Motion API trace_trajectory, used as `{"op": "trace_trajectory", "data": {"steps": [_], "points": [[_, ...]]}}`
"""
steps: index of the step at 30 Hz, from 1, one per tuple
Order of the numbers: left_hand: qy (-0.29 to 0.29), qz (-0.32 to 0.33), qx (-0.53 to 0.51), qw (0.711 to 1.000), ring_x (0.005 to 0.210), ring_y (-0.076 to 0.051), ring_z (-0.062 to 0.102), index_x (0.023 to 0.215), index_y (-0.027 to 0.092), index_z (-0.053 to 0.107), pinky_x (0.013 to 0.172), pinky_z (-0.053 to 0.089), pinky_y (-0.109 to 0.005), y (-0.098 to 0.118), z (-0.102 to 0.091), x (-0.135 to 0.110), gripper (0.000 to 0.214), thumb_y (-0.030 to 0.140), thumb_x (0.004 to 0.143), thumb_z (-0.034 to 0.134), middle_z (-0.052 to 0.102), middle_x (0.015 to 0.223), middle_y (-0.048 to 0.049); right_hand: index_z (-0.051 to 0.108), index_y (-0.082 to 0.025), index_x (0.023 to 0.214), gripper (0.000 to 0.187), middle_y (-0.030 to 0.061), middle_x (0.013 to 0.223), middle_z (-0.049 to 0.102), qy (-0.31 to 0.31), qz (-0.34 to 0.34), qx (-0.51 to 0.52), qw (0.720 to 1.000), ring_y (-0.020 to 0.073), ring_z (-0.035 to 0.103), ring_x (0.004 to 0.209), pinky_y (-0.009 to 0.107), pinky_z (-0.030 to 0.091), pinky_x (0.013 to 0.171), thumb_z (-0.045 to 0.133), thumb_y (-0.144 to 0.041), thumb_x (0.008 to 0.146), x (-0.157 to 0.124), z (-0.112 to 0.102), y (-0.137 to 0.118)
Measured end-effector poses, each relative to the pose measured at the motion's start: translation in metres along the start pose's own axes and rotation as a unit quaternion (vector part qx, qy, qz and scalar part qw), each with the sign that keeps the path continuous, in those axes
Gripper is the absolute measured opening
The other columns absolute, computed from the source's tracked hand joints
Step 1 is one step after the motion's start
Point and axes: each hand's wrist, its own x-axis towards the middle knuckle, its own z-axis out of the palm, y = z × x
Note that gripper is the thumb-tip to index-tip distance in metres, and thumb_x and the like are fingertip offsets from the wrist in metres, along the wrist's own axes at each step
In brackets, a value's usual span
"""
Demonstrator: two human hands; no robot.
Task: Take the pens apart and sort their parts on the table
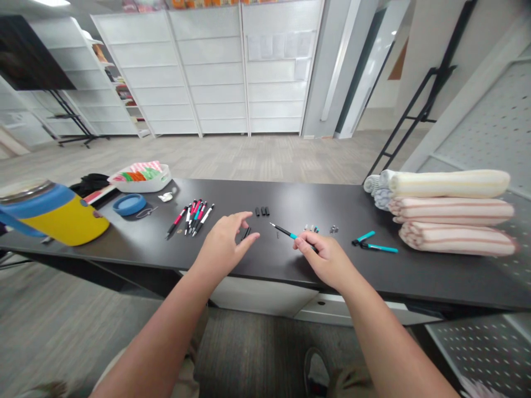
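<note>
My right hand (321, 254) pinches a black and teal pen (284, 230), its silver tip pointing up and to the left over the table. Thumb and fingers apart, my left hand (224, 240) hovers just above some thin black rods (246, 233) on the tabletop. Beyond the hands, several short black grips (262, 211) stand in a row. Small clear and teal parts (311, 228) lie behind my right hand, with tiny metal pieces (334, 229) farther right. Two teal barrels with black ends (379, 248) rest to the right.
Left of my hands lies a bunch of pens (194, 216). Farther left are a blue lid (129, 204), a white basket of packets (143, 179) and a yellow and blue jug (62, 213). Rolled towels (454, 213) are stacked at the right end of the black table (332, 198).
</note>
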Motion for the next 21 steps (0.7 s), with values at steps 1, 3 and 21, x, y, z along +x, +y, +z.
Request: {"op": "trace_trajectory", "data": {"steps": [1,3,21], "points": [[0.006,0.052,0.0,0.999,0.104,-0.025,0.068,0.138,0.021,0.058,0.094,0.051,-0.038,0.0,0.002,-0.002,0.043,0.038,0.1,0.068,0.074,0.116,-0.0083,0.071,-0.023,0.092,0.034,0.0004,0.085,0.076,-0.01,-0.002,-0.005,1.0,0.0184,0.068,0.08,0.028,0.045,0.074,0.049,-0.045,0.107,0.0,0.0,-0.001],[0.004,0.13,0.016,0.991,0.113,-0.027,0.067,0.139,0.021,0.058,0.099,0.048,-0.041,0.001,0.006,-0.004,0.041,0.038,0.103,0.065,0.073,0.125,-0.0109,0.073,-0.024,0.095,0.033,0.0008,0.088,0.078,-0.035,-0.01,-0.018,0.999,0.019,0.07,0.082,0.028,0.046,0.075,0.05,-0.045,0.107,0.0,0.001,-0.002],[-0.111,0.218,0.038,0.969,0.088,-0.022,0.06,0.101,0.018,0.07,0.078,0.038,-0.036,0.004,0.03,-0.006,0.041,0.042,0.113,0.039,0.073,0.092,-0.007,0.075,-0.026,0.108,0.031,0.0049,0.102,0.079,-0.102,-0.077,-0.076,0.989,0.0212,0.071,0.091,0.032,0.048,0.08,0.05,-0.045,0.108,0.0,0.007,-0.001]]}}
